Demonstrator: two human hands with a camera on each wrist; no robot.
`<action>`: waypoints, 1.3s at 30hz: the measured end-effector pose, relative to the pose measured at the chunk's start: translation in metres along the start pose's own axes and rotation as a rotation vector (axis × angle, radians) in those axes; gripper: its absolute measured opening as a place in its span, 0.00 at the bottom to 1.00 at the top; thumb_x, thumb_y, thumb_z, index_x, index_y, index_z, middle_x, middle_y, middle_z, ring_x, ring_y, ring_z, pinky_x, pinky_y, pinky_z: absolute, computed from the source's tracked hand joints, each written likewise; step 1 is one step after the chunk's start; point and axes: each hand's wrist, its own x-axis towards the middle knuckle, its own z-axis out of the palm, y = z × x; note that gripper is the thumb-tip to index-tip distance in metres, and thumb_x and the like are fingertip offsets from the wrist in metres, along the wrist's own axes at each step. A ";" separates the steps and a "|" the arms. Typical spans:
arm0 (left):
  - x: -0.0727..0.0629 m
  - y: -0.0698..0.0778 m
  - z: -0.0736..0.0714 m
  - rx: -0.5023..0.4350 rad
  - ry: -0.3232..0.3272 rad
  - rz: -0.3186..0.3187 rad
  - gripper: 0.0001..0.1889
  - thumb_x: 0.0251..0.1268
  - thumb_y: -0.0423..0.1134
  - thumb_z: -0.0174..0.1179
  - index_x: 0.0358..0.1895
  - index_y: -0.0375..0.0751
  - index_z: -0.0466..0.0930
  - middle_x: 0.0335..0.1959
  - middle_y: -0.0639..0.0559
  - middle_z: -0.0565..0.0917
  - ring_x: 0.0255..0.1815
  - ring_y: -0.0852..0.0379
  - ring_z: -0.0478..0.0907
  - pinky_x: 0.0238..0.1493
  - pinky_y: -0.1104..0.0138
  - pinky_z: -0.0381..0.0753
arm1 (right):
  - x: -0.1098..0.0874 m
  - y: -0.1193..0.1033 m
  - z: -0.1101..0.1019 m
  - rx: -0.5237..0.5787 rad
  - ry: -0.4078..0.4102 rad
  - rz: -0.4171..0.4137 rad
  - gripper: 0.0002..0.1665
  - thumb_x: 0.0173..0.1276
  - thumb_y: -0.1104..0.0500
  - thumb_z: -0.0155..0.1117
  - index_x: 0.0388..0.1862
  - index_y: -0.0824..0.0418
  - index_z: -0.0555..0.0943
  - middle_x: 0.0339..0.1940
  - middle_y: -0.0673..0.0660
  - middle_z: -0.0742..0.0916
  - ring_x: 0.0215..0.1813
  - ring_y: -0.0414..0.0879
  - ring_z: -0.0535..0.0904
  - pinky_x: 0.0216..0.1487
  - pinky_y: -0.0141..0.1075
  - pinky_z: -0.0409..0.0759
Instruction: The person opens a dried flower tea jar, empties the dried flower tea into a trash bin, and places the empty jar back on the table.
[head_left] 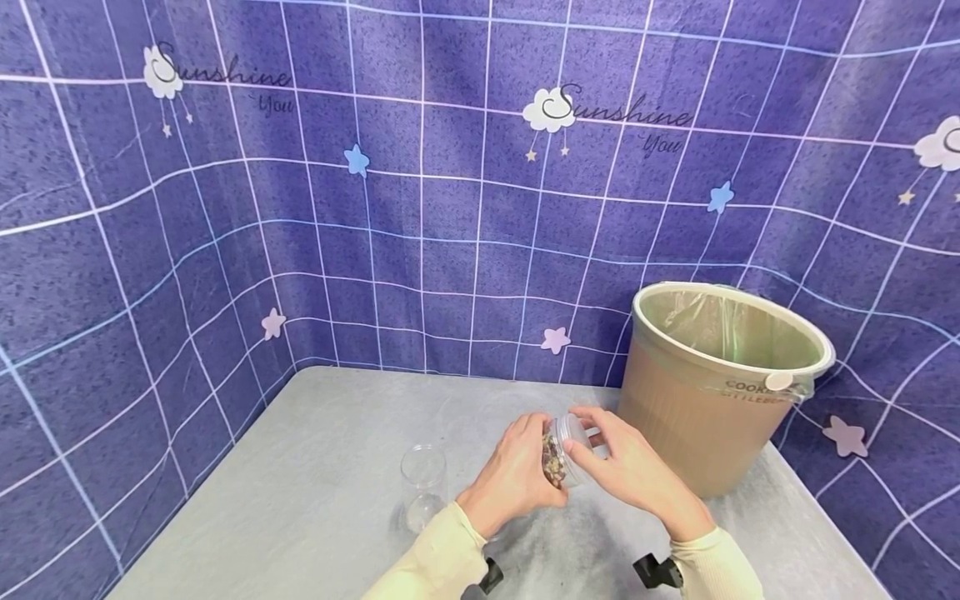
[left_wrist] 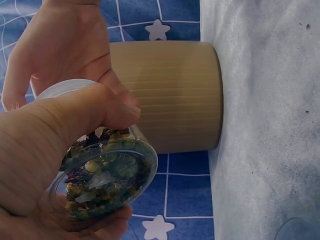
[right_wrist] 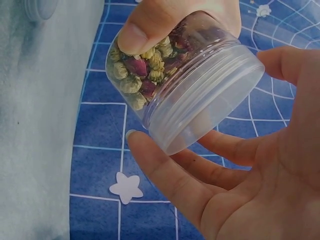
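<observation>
A clear jar (head_left: 553,463) of dried flower buds is tilted on its side above the table, its base toward my left. My left hand (head_left: 517,471) grips its body, with the thumb pressed along the side in the left wrist view. The yellowish and dark red buds (right_wrist: 142,72) show through the wall. A translucent screw lid (right_wrist: 210,102) sits on the jar's right end. My right hand (head_left: 630,467) has its thumb and fingers spread round the lid's edge.
A clear, see-through cup (head_left: 425,490) stands on the grey tabletop (head_left: 330,467), left of my hands. A tall beige bin (head_left: 690,417) with a plastic liner is close behind my right hand. A blue-purple gridded curtain (head_left: 450,250) surrounds the table's back and sides.
</observation>
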 end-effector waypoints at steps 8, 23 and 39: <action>-0.001 0.000 0.000 -0.005 -0.010 -0.022 0.47 0.27 0.45 0.82 0.62 0.38 0.73 0.50 0.51 0.80 0.51 0.53 0.78 0.55 0.64 0.80 | 0.001 0.000 -0.001 0.028 -0.027 0.015 0.32 0.72 0.43 0.66 0.69 0.55 0.76 0.60 0.60 0.85 0.51 0.48 0.85 0.47 0.40 0.83; -0.001 0.001 0.000 -0.029 -0.011 -0.029 0.48 0.26 0.44 0.82 0.62 0.37 0.73 0.49 0.50 0.80 0.49 0.54 0.78 0.54 0.64 0.81 | 0.000 0.001 -0.002 0.067 -0.028 -0.027 0.32 0.71 0.46 0.68 0.70 0.57 0.75 0.61 0.57 0.84 0.52 0.50 0.85 0.43 0.34 0.84; 0.001 0.002 0.000 -0.027 -0.014 -0.030 0.48 0.25 0.43 0.82 0.62 0.37 0.73 0.48 0.51 0.80 0.48 0.55 0.77 0.52 0.65 0.81 | -0.001 0.002 -0.001 0.074 -0.007 -0.062 0.33 0.68 0.52 0.71 0.70 0.57 0.74 0.60 0.57 0.84 0.54 0.51 0.85 0.44 0.34 0.85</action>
